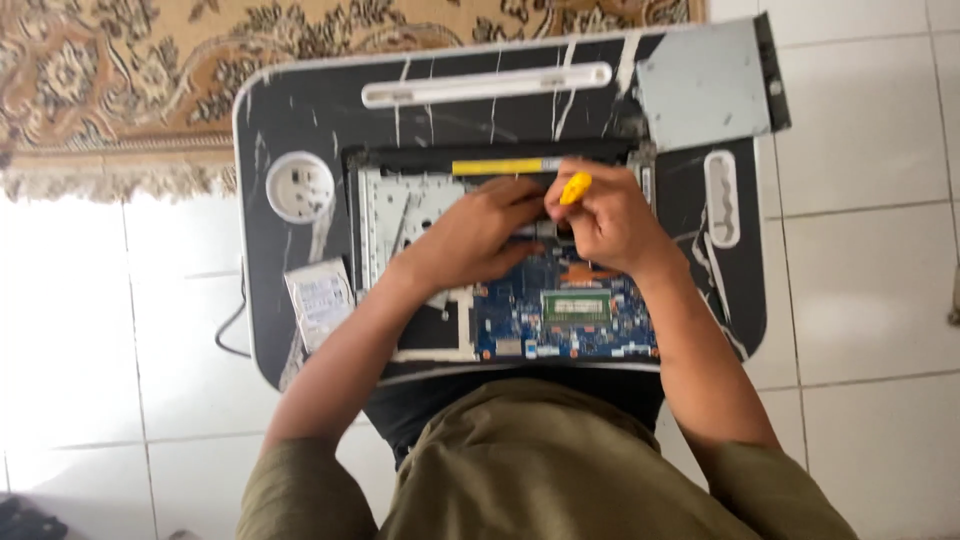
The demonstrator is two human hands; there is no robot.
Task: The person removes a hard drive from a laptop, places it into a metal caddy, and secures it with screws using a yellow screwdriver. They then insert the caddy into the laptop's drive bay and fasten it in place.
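Observation:
An opened laptop base (400, 215) lies on a small black marbled lap table (300, 120), its blue circuit board (520, 315) with a green memory module (577, 305) exposed toward me. My right hand (610, 225) is closed around a yellow-handled screwdriver (575, 187), its tip hidden down in the laptop. My left hand (480, 235) rests beside it on the laptop's middle, fingers curled down against the parts; what they press on is hidden.
A hard drive (320, 297) lies at the table's left edge by a round white cup recess (300, 187). A grey optical drive (708, 85) sits on the far right corner. A patterned rug (120, 80) lies beyond on white tiles. A black cable (232, 325) hangs left.

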